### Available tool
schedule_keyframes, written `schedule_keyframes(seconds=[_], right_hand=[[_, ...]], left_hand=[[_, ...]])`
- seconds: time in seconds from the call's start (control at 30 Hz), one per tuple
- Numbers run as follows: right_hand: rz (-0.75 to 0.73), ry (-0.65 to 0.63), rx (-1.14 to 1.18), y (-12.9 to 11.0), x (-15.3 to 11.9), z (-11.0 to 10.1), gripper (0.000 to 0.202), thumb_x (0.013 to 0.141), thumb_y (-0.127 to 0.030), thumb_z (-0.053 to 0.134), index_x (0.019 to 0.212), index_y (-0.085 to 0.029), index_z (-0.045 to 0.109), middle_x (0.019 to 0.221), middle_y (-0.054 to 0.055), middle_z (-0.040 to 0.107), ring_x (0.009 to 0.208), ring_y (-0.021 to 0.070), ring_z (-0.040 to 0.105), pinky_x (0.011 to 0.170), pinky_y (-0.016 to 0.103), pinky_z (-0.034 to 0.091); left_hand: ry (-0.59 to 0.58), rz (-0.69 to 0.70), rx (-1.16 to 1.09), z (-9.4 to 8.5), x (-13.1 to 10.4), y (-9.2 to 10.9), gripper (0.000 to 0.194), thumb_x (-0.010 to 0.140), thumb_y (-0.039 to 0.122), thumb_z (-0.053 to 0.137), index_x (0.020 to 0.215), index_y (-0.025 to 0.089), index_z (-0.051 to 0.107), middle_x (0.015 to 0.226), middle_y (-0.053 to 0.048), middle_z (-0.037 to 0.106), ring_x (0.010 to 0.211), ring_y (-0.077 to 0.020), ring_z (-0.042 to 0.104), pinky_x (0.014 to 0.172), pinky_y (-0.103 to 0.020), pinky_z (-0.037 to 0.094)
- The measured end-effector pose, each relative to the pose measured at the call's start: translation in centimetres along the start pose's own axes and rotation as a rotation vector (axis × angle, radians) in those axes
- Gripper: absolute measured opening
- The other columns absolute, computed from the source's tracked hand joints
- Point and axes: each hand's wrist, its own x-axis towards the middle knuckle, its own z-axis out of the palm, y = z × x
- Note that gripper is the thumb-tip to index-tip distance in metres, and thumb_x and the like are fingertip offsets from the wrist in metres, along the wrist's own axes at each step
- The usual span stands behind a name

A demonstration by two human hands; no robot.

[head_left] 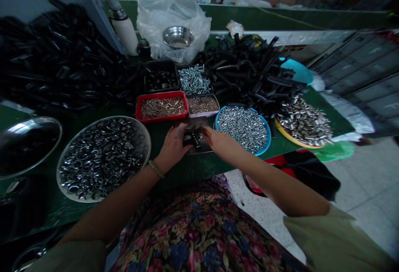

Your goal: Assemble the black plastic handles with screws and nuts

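My left hand (173,149), with a beaded bracelet at the wrist, is closed around a small black part (196,138) over a flat metal plate (203,123) near the table's front edge. Opposite it, my right hand (216,139) has its fingers bent together against the right side of the black part. Anything small between those fingertips is hidden. Just behind the hands stand a red tray (165,118) of small screws and a whitish tray (204,114) of tiny metal pieces.
Left are a round tray (59,176) of shiny rings and a metal bowl (59,133). Right are a blue basin (268,139) of nuts and a yellow dish (288,138) of metal sleeves. Black parts (249,68) pile up behind, near bolts (193,79) and a flask (124,33).
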Motion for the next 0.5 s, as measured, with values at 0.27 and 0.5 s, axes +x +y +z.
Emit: schedule_keyframes(seconds=[0.27,0.5], right_hand=[[0.536,0.222,-0.365,9.8,-3.4,-0.3,0.039,0.097,-0.036,0.036,0.13,-0.02,0.048,0.115,0.013,0.063,0.084,0.0251,0.064,0.068,0.037,0.047],[0.225,0.41,-0.457,10.8,1.9,-1.8,0.033,0.094,-0.035,0.046,0.116,-0.019,0.064,0.113,0.015,0.061,0.105,0.0298,0.051,0.085,0.041,0.041]], left_hand=[[-0.292,0.145,0.096,-0.5,-0.4,0.8,0.045,0.09,0.012,0.041,0.135,0.014,0.044,0.113,-0.013,0.059,0.105,-0.0235,0.054,0.094,-0.038,0.044],[-0.363,-0.149,-0.412,-4.0,3.1,2.2,0.031,0.095,0.032,0.04,0.113,0.016,0.06,0.105,-0.008,0.068,0.096,-0.0213,0.064,0.087,-0.031,0.048]])
